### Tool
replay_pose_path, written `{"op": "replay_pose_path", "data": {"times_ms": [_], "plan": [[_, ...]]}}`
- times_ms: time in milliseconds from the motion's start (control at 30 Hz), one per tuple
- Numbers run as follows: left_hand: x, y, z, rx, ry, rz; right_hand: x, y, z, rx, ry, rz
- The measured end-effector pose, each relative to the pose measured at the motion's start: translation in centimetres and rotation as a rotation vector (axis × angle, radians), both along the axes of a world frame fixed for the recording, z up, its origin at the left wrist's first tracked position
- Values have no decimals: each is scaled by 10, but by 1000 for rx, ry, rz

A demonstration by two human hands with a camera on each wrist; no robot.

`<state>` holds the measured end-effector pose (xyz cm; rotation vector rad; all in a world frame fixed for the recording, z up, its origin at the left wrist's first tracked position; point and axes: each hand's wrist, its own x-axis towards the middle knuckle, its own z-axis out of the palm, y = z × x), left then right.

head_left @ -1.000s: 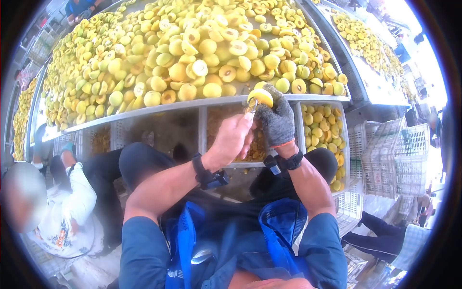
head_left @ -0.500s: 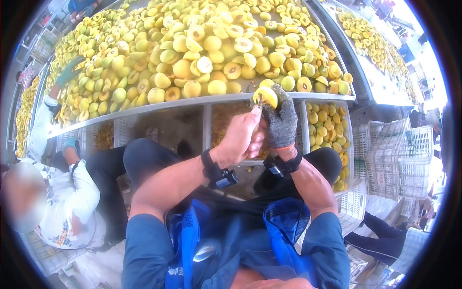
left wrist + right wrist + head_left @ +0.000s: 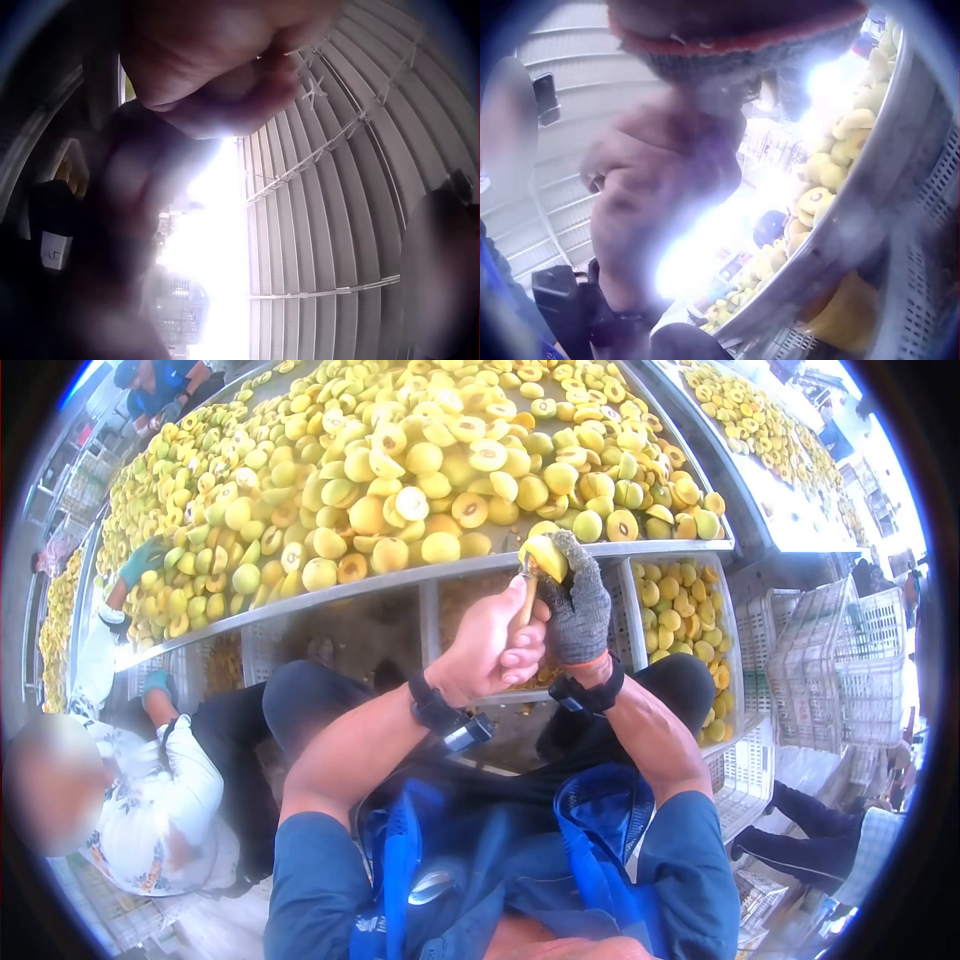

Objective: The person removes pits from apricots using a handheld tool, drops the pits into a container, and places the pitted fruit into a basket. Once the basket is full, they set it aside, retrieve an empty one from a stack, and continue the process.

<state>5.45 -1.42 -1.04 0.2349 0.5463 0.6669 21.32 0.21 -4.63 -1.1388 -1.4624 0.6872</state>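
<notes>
My bare left hand grips a small tool with a light brown handle, fingers curled round it and thumb along the top. Its metal tip is at the cut face of a yellow peach half. A grey knitted glove with an orange cuff covers my right hand, which holds the peach half from the far right side with fingers bent round it. Both hands are close together just at the table's front edge. In the left wrist view the left hand is dark and blurred; the right wrist view shows the glove cuff, the fruit hidden.
A metal-rimmed table bears a large heap of halved yellow peaches. Below its edge, right of my hands, is a crate of peaches. White crates are stacked farther right. A person in white sits at left.
The peach half has turned in my gloved hand, with more of its cut face showing, and the tool's handle stands more upright. The neighbour's green-gloved hand has come onto the heap.
</notes>
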Motion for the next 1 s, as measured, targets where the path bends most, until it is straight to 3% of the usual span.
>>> {"op": "replay_pose_path", "data": {"times_ms": [67,267,333,433,533,733,800,1000], "plan": [[5,-2,4,53,173,32,4,3,-6,48,-101,-26],[16,-4,-14,380,486,124,2,5,-8,10,93,16],[17,-4,-11,453,532,146,9,8,-8,6,16,35],[14,-4,-3,151,282,96,10,7,1,-49,127,97],[7,0,1,26,105,46,11,6,3,-87,213,126],[5,3,-1,316,410,-43,22,11,-7,-32,112,108],[6,-1,-1,314,396,-46,29,12,-3,28,-34,66],[0,-1,10,273,311,-86,37,8,18,-189,101,154]]}}
